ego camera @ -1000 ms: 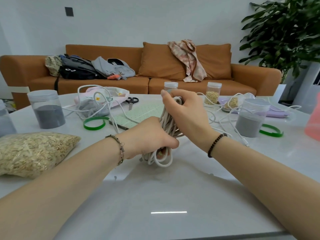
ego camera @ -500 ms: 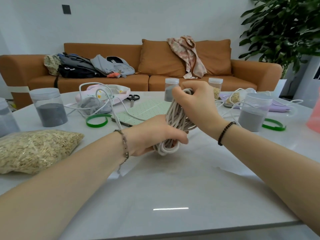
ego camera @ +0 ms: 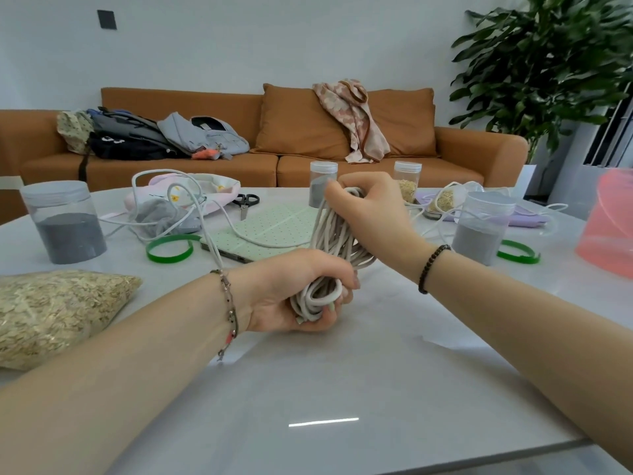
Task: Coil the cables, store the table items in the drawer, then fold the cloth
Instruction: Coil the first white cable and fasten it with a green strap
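White glossy table [ego camera: 342,371] has lots of open surface along its near edge, and a clear bag of oat flakes [ego camera: 58,310] is hugging the left edge. Off-white coiled cable bundle [ego camera: 330,248] is upright mid-table: left hand [ego camera: 294,293] grips the bottom loops, right hand [ego camera: 370,210] clutches the top.

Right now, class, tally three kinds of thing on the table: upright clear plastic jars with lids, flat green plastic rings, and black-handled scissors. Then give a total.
Upright clear plastic jars with lids: 4
Flat green plastic rings: 2
Black-handled scissors: 1
Total: 7
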A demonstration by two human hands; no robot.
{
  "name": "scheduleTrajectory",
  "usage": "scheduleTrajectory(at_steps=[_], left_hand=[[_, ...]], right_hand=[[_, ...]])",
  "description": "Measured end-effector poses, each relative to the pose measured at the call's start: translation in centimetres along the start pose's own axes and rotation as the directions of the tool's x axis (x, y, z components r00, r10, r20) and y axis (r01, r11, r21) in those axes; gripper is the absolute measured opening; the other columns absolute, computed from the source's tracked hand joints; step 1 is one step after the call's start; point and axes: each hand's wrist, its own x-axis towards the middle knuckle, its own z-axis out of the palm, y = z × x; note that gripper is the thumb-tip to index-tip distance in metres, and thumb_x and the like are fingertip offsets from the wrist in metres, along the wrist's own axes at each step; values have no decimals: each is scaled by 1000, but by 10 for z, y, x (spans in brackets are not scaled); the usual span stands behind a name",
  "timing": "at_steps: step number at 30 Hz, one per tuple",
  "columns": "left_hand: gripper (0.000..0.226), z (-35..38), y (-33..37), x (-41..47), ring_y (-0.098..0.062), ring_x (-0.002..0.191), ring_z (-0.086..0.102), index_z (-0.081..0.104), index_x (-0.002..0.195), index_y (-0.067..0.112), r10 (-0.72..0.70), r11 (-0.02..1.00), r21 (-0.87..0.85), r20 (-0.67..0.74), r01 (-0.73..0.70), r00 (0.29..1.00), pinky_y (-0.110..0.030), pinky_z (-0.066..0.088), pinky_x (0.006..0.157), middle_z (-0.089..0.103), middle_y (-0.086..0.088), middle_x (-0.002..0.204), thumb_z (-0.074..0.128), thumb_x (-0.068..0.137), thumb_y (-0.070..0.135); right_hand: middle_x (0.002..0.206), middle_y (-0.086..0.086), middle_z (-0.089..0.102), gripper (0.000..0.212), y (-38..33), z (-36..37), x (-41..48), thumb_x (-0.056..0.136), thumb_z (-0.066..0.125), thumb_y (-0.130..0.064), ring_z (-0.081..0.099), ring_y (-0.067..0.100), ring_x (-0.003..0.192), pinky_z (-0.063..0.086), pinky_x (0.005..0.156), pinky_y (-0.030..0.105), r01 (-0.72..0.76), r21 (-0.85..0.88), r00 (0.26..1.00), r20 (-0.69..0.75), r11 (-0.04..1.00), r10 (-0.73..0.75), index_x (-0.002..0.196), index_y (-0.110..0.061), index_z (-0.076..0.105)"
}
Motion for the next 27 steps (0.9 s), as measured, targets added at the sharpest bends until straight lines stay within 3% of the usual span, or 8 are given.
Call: scheduleTrajectory(at_steps=[2, 4, 6, 10, 16, 19, 24, 27], left_hand=[[16, 0, -1, 1, -7, 51, 38, 51, 80, 13, 4, 999, -46, 1, -4, 1000, -15, 39, 38, 45, -1, 61, 57, 89, 1], [16, 0, -2, 3, -7, 48, 39, 50, 81, 12, 25, 999, -47, -14, -25, 1000, -15, 39, 36, 46, -2, 60, 57, 89, 0], [16, -1, -4, 3, -7, 44, 41, 50, 81, 11, 51, 998, -42, -43, -53, 998, -16, 39, 35, 48, -3, 58, 57, 88, 0], [18, -4, 1, 1, -6, 43, 38, 46, 80, 13, 107, 991, -69, -55, -111, 993, -14, 37, 33, 45, -1, 60, 56, 88, 1], [22, -1, 1, -1, -4, 40, 40, 45, 74, 16, 129, 992, -2, -60, -130, 990, -13, 35, 33, 43, 1, 60, 53, 89, 3], [22, 1, -4, 2, -6, 40, 38, 47, 71, 14, 137, 989, 72, -71, -132, 988, -13, 33, 33, 44, 0, 60, 54, 89, 4], [22, 2, -6, 3, -6, 39, 38, 48, 71, 13, 162, 982, 111, -107, -150, 981, -14, 30, 31, 44, -1, 59, 54, 90, 3], [22, -1, -4, 3, -7, 39, 37, 47, 71, 13, 183, 980, 107, -123, -170, 975, -14, 30, 32, 44, -1, 59, 54, 90, 3]], right_hand=[[51, -6, 44, 47, -6, -5, 2, 93, 60, -43, 42, 10, 50, 37, 52, 28, -32, -140, 997, 70, 990, 42, 59, -12, 48], [68, -12, 65, 47, -15, -19, -2, 91, 50, -68, 62, 6, 59, 54, 59, 31, -24, -330, 988, 135, 944, 72, 86, -24, 65], [84, -15, 69, 50, -20, -42, -11, 91, 39, -74, 67, 3, 70, 59, 66, 36, 64, -500, 993, 115, 864, -7, 102, -33, 64], [70, -5, 68, 45, -16, -118, -34, 101, 44, -53, 66, 14, 60, 58, 60, 43, 47, -552, 976, -151, 832, -156, 78, -19, 64], [80, 8, 74, 21, 41, -203, -47, 95, 63, -22, 71, 22, 67, 58, 56, 29, -443, -586, 890, -195, 679, 412, 80, -11, 72], [99, 7, 73, 7, 76, -207, -54, 89, 72, -14, 68, 17, 70, 58, 61, 29, -435, -639, 870, -116, 635, 479, 92, -8, 73], [127, 12, 65, 36, 112, -198, -52, 92, 71, -24, 58, 31, 113, 40, 95, 31, -375, -777, 876, -120, 505, 467, 124, -7, 68], [124, 12, 68, 28, 118, -196, -45, 97, 65, -24, 58, 31, 112, 39, 88, 28, -376, -799, 858, -108, 470, 503, 119, -9, 71]])
